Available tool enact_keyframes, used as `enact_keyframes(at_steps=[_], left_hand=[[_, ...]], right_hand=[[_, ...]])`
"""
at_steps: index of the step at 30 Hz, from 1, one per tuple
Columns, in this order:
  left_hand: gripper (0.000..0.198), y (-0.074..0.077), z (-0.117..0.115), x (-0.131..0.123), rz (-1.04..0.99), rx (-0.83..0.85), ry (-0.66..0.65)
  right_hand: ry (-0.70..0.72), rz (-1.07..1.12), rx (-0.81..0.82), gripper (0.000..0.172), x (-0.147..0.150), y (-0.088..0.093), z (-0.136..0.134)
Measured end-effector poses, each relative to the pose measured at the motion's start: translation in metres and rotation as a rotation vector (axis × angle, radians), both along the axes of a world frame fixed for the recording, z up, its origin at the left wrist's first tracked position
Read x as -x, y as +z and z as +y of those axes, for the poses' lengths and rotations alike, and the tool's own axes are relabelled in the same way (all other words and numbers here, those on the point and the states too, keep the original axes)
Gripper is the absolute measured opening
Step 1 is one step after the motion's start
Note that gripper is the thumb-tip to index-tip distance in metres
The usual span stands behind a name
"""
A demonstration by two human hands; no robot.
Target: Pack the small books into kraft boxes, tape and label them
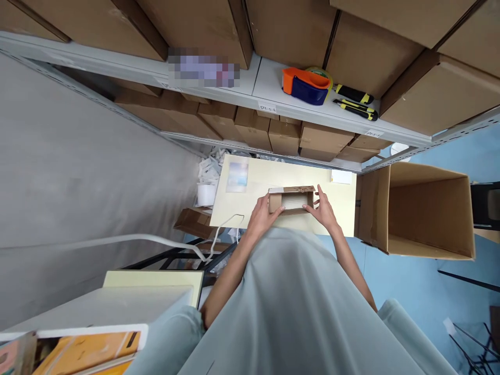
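A small open cardboard box (pixel 275 203) rests on, or just above, the pale yellow table (pixel 250 207), and its pale inside faces up. My left hand (pixel 261 214) grips the box's left end, with the thumb along the near edge and the fingers behind the side. At the right end is my right hand (pixel 325 211); its thumb presses the near corner while the fingers reach up along the side, partly spread. A raised flap with a torn-looking brown and white surface runs along the box's far edge.
Above the table, a shelf (pixel 269 78) bears large cartons, an orange and blue tape dispenser (pixel 307 86) and utility knives (pixel 355 101). A big open carton (pixel 427 211) stands right of the table. A white cable (pixel 156 238) runs at left; a white card (pixel 341 177) lies on the table.
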State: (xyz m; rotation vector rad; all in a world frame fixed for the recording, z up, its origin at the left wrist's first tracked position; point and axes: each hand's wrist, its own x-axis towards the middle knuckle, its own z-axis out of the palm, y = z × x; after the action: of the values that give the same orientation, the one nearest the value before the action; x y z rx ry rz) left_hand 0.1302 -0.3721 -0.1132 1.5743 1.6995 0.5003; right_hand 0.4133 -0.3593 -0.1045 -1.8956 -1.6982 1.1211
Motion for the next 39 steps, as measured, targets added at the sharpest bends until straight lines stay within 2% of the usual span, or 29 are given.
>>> enact_keyframes(at_steps=[2,3,4,6,8,9,11,15,19,22,26,30,32,34,37,39], left_hand=[[0.120,-0.003,0.003,0.008,-0.079,0.040,-0.003],[0.127,-0.003,0.005,0.013,-0.104,0.039,-0.028],[0.122,-0.004,0.007,0.017,-0.120,0.025,-0.068],[0.088,-0.005,0.010,0.023,-0.125,-0.020,-0.147],[0.051,-0.007,0.014,0.026,-0.112,-0.050,-0.167],[0.041,-0.008,0.015,0.025,-0.101,-0.051,-0.151],[0.033,-0.011,0.018,0.022,-0.079,-0.034,-0.098],[0.030,-0.010,0.023,0.012,-0.057,-0.027,-0.041],[0.027,-0.006,0.027,0.010,-0.048,-0.062,-0.033],[0.030,-0.006,0.029,0.009,-0.022,-0.033,-0.053],[0.031,-0.012,0.029,0.006,0.022,0.017,-0.062],[0.033,-0.013,0.029,0.006,0.043,0.010,-0.093],[0.033,-0.010,0.034,0.007,0.050,-0.031,-0.101],[0.032,-0.004,0.047,0.006,0.030,-0.117,-0.102],[0.027,0.018,0.083,-0.002,-0.048,-0.274,-0.107],[0.026,0.043,0.116,-0.010,-0.106,-0.398,-0.099]], right_hand=[[0.035,0.060,-0.003,0.117,-0.004,0.004,-0.005],[0.058,0.087,-0.005,0.114,-0.007,0.006,-0.006],[0.073,0.106,-0.010,0.106,-0.009,0.007,-0.007],[0.065,0.120,-0.032,0.081,-0.011,0.009,-0.007],[0.022,0.100,-0.071,0.056,-0.009,0.006,-0.005],[-0.002,0.083,-0.089,0.049,-0.007,0.003,-0.004],[-0.055,0.057,-0.099,0.043,0.001,-0.004,-0.002],[-0.169,0.058,-0.050,0.038,0.015,-0.013,-0.002],[-0.219,0.038,-0.045,0.039,0.020,-0.006,-0.013],[-0.226,0.026,-0.034,0.042,0.021,-0.003,-0.023],[-0.220,-0.034,-0.006,0.045,0.024,-0.010,-0.034],[-0.191,-0.013,-0.043,0.045,0.019,-0.014,-0.033],[-0.163,-0.057,-0.112,0.044,0.013,-0.008,-0.023],[-0.122,-0.114,-0.220,0.043,0.004,0.006,-0.002],[-0.025,-0.162,-0.396,0.041,-0.008,0.043,0.052],[0.045,-0.199,-0.508,0.041,-0.011,0.077,0.099]])
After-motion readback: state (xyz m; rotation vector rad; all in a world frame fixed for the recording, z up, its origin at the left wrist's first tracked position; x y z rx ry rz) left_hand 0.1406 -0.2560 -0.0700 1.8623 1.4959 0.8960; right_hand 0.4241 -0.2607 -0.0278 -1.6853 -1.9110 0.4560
